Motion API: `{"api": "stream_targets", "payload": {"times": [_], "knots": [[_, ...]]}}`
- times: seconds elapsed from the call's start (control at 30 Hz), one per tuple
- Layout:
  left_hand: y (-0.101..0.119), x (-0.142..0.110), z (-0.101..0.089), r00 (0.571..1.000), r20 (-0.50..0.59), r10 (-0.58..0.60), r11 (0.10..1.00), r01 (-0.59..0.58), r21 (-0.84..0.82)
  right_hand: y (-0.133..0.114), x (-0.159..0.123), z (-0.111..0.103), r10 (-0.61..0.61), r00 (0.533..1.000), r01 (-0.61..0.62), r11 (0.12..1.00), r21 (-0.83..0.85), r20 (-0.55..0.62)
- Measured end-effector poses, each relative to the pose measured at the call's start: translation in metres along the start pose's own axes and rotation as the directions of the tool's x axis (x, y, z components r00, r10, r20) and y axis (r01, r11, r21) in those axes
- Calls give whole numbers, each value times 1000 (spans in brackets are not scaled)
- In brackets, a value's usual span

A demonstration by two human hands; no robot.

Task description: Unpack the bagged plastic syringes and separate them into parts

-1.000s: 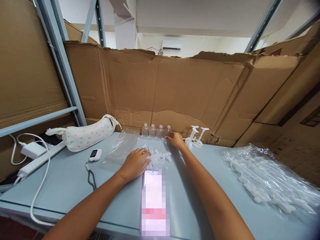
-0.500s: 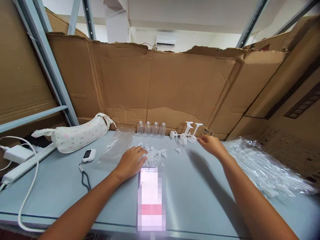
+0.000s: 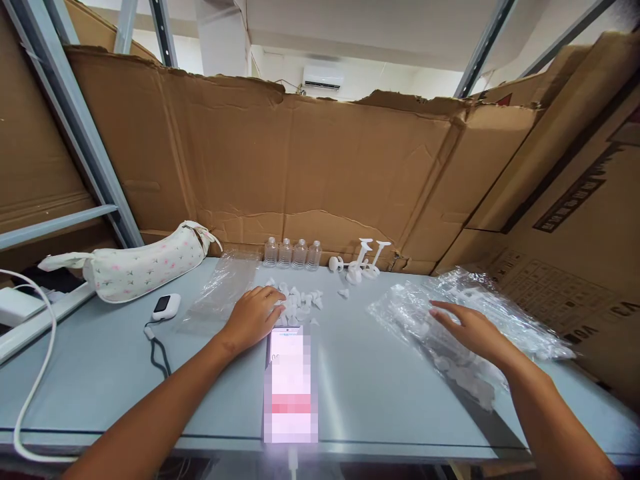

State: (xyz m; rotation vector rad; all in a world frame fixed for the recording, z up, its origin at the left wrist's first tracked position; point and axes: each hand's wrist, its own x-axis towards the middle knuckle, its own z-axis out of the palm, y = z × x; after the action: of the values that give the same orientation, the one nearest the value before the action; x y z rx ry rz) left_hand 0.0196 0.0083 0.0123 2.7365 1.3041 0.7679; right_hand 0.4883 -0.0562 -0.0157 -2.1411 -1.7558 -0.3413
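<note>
From the middle of my table [image 3: 350, 393], the large plastic bag [image 3: 410, 313] lies at three o'clock. My right fingers [image 3: 447, 308] are spread over it, gripping nothing I can see; I cannot tell if they touch. I judge this a reach, and taking the film would call for a pinch. The phone [image 3: 291, 380] is at six, four clear bottles [image 3: 299, 255] at twelve. Smallest, the white pieces [image 3: 299, 305] lie near the centre, my left fingers [image 3: 273, 295] loosely bent beside them; whether they pinch one, I cannot tell.

Bare forearms, no sleeves or gloves.
</note>
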Motion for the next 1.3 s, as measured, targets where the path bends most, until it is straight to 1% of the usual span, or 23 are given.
{"api": "stream_targets", "payload": {"times": [0.07,0.1,0.17,0.23,0.3,0.37,0.47,0.57,0.63,0.7,0.73,0.8,0.87,0.9,0.97,1.03,1.13,1.2,1.27,1.3], "knots": [[2,0,0,1000,7,14,1000,-14,-8,-3,1,-3,48,997,-45,997,-62,61],[3,-1,0,1000,12,25,1000,-25,-14,-5,2,-4,43,995,-34,995,-99,89],[6,-1,0,998,19,54,998,-54,-28,-13,4,-5,-21,996,32,992,-119,90],[9,-2,0,996,19,84,996,-83,-37,-25,4,-3,-105,993,111,989,-101,59],[11,-4,0,994,14,107,993,-106,-42,-39,3,2,-166,986,166,984,-65,20],[12,-4,-1,992,11,122,992,-121,-46,-53,2,6,-212,977,212,977,-19,9],[13,-4,-2,992,14,125,991,-124,-48,-74,3,9,-254,965,250,966,66,70],[12,-4,-3,993,20,118,992,-117,-45,-93,9,8,-314,940,292,942,164,131],[11,-4,-4,994,17,112,993,-112,-41,-105,13,6,-332,936,303,928,219,112],[11,-4,-4,993,6,116,992,-116,-40,-118,17,2,-306,950,278,921,274,64],[11,-4,-4,992,-3,125,991,-125,-44,-124,19,0,-279,959,250,918,307,54],[12,-5,-4,988,-26,151,986,-153,-61,-137,21,-8,-242,967,194,903,383,81],[14,-6,-6,978,-52,203,974,-207,-90,-152,23,-19,-248,961,171,882,440,124],[15,-6,-7,968,-62,243,963,-249,-106,-160,23,-25,-263,956,179,874,451,129],[19,-8,-10,935,-74,346,927,-353,-126,-179,23,-37,-274,954,198,878,436,120],[25,-10,-12,888,-70,455,881,-460,-115,-199,22,-49,-281,954,220,894,391,105],[33,-12,-12,825,-57,562,826,-563,-14,-227,19,-64,-296,953,264,919,292,70],[35,-13,-9,814,-79,575,818,-569,90,-243,15,-72,-317,946,295,928,228,65],[34,-12,-7,829,-142,541,838,-517,177,-253,11,-79,-350,936,338,926,169,48],[32,-11,-6,844,-183,505,859,-469,205,-256,10,-82,-364,931,356,924,143,35]]}}
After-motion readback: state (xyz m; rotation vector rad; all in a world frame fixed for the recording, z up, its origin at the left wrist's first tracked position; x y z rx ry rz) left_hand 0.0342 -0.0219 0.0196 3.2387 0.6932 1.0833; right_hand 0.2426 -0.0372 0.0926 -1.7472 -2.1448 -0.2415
